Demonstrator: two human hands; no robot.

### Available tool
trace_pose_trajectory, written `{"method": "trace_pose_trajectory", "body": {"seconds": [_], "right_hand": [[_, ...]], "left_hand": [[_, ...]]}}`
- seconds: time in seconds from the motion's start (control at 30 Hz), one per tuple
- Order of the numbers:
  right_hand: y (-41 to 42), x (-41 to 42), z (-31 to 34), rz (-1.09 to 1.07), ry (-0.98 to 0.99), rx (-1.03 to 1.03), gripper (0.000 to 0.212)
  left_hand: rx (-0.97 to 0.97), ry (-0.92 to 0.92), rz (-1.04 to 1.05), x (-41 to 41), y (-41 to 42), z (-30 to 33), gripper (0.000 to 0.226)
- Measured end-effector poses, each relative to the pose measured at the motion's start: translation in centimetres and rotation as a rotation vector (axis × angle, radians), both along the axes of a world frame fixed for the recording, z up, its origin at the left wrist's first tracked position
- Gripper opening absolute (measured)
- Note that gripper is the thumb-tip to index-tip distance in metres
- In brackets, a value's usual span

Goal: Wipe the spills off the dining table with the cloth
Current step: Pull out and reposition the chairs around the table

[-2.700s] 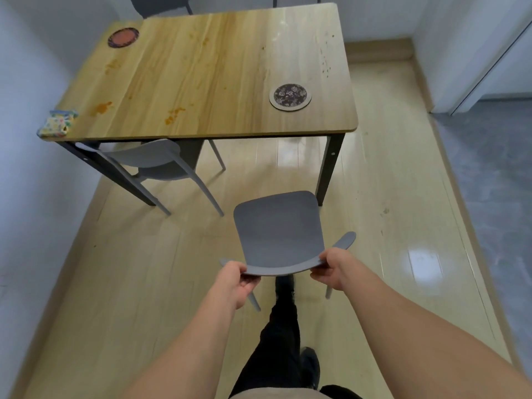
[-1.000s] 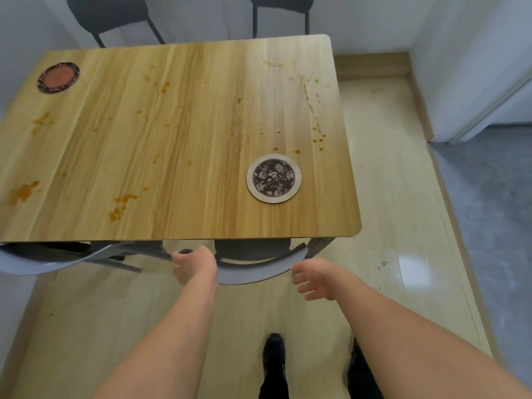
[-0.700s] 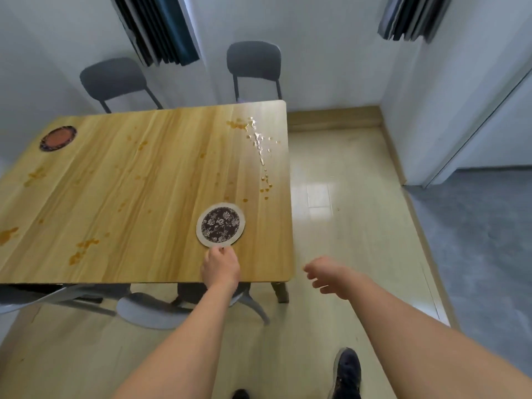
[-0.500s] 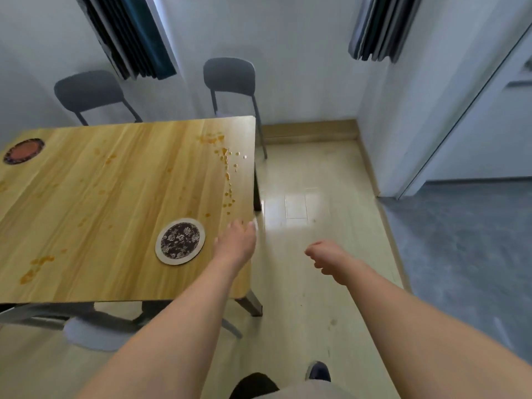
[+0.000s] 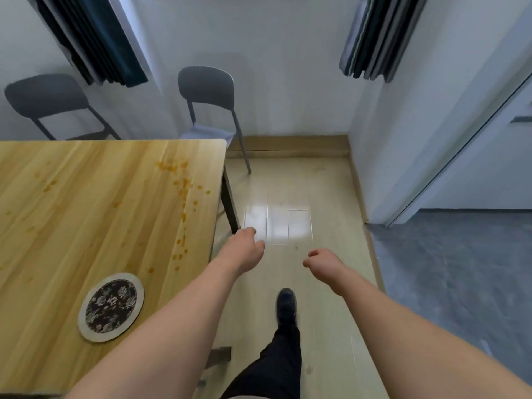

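The wooden dining table (image 5: 72, 226) fills the left of the head view. Orange spills (image 5: 182, 197) run in a dotted line near its right edge, with fainter spots further left. My left hand (image 5: 244, 250) hangs over the floor just past the table's right edge, fingers loosely curled and holding nothing. My right hand (image 5: 322, 262) is further right over the floor, also loosely curled and empty. No cloth is in view.
A round floral coaster (image 5: 110, 306) lies on the table's near part. Two grey chairs (image 5: 207, 90) (image 5: 46, 99) stand against the far wall. A white wall corner and door frame (image 5: 403, 197) lie to the right. My foot (image 5: 286, 303) steps on the wood floor.
I let go of the chair after pushing it under the table. My view has shifted right along the table's end, and both hands have come off the table over the floor.
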State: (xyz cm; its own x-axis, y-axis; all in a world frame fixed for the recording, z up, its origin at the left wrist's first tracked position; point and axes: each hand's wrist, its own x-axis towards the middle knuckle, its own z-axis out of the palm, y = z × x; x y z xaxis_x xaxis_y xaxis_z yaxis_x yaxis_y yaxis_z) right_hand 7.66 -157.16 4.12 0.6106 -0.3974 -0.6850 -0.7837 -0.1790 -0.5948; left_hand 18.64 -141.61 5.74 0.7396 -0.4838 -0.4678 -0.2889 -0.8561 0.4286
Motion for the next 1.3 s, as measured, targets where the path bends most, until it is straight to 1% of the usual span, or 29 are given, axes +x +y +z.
{"method": "trace_pose_trajectory", "body": {"seconds": [0.07, 0.13, 0.17, 0.23, 0.27, 0.33, 0.4, 0.53, 0.6, 0.67, 0.7, 0.73, 0.8, 0.83, 0.9, 0.93, 0.97, 1.03, 1.07, 1.17, 1.3], "right_hand": [[-3.1, 3.9, -0.7, -0.004, -0.011, -0.016, 0.024], [-5.4, 7.5, -0.3, 0.004, 0.009, -0.046, 0.04], [-6.6, 9.4, 0.0, 0.02, 0.026, -0.051, 0.043], [-8.7, 12.9, 1.0, 0.062, 0.033, -0.055, 0.045], [-8.8, 13.2, 1.3, 0.063, 0.028, -0.045, 0.046], [-11.9, 17.6, 2.4, 0.016, -0.014, -0.035, 0.048], [-14.1, 20.6, 3.2, -0.015, -0.049, 0.001, 0.048], [-18.1, 25.5, 4.0, -0.05, -0.059, -0.004, 0.046], [-19.7, 27.6, 4.1, -0.037, -0.059, 0.005, 0.048], [-21.8, 30.5, 3.4, -0.005, -0.04, 0.029, 0.049], [-22.3, 31.3, 3.6, 0.009, -0.038, 0.039, 0.049], [-23.3, 32.6, 3.3, 0.012, -0.028, 0.054, 0.048], [-26.3, 36.4, 2.7, 0.003, -0.015, 0.087, 0.047], [-27.4, 37.8, 2.6, 0.009, -0.015, 0.084, 0.043], [-30.3, 41.7, 2.6, 0.054, -0.018, 0.075, 0.023], [-31.6, 43.5, 2.8, 0.07, -0.022, 0.063, 0.016], [-33.1, 45.5, 3.1, 0.084, -0.035, 0.053, 0.016], [-35.1, 48.7, 4.0, 0.071, -0.061, 0.038, 0.037], [-36.1, 50.5, 4.4, 0.082, -0.069, 0.036, 0.042], [-37.6, 55.0, 4.8, 0.144, -0.081, 0.021, 0.044], [-38.0, 60.6, 4.4, 0.221, -0.061, 0.069, 0.043]], "left_hand": [[-0.023, 0.02, 0.017, 3.7, -3.1, -1.0, 0.048], [-0.003, 0.049, 0.018, 6.7, -5.3, -1.6, 0.047], [0.016, 0.071, 0.03, 8.5, -6.4, -1.7, 0.047], [0.051, 0.09, 0.033, 11.8, -8.2, -1.4, 0.048], [0.065, 0.094, 0.032, 12.2, -8.2, -1.2, 0.049], [0.063, 0.072, 0.04, 16.9, -10.9, -0.4, 0.05], [0.051, 0.069, 0.055, 19.9, -13.0, 0.4, 0.05], [0.008, 0.1, 0.074, 25.2, -17.2, 1.2, 0.051], [-0.059, 0.17, 0.147, 27.5, -19.4, 1.1, 0.044], [-0.132, 0.242, 0.254, 30.0, -22.3, 0.6, 0.021], [-0.154, 0.259, 0.286, 30.6, -23.2, 0.5, 0.014], [-0.149, 0.266, 0.299, 31.5, -24.3, 0.4, 0.012], [-0.127, 0.264, 0.28, 34.7, -27.1, 0.3, 0.015], [-0.098, 0.251, 0.257, 35.9, -27.9, 0.6, 0.024], [-0.006, 0.194, 0.234, 39.4, -29.7, 0.9, 0.042], [0.034, 0.164, 0.235, 40.9, -30.5, 1.3, 0.044], [0.074, 0.146, 0.241, 42.5, -31.2, 1.8, 0.044], [0.113, 0.132, 0.269, 45.2, -32.2, 2.8, 0.04], [0.1, 0.122, 0.289, 46.8, -32.9, 3.2, 0.036], [0.041, 0.131, 0.329, 49.8, -34.2, 3.6, 0.027], [0.053, 0.212, 0.361, 53.4, -34.7, 2.7, 0.033]]}}
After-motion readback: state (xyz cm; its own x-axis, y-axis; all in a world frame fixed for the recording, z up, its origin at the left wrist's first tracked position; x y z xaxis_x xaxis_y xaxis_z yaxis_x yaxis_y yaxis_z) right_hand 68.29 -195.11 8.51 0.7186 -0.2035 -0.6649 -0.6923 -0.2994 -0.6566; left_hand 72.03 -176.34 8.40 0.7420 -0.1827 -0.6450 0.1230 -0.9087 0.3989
